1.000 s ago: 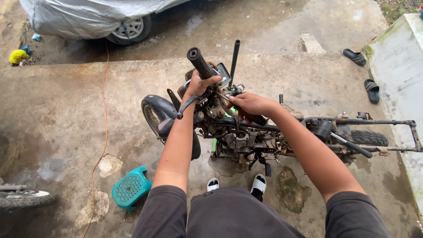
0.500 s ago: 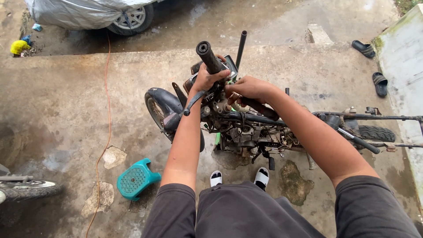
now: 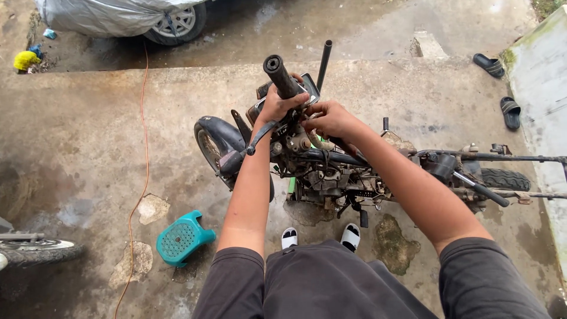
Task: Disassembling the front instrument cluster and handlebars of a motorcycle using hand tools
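Handlebar (image 3: 282, 77) – left hand (image 3: 277, 106) grip closed around it, right hand (image 3: 328, 118) grip unclear – wet concrete yard (image 3: 88, 147).

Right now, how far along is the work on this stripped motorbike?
Done, it seems: seat and body panels are off, leaving the bare frame. In hand: the left hand holds the handlebar below the grip; the right hand works at the handlebar's middle. Left: engine and front wheel remain mounted.
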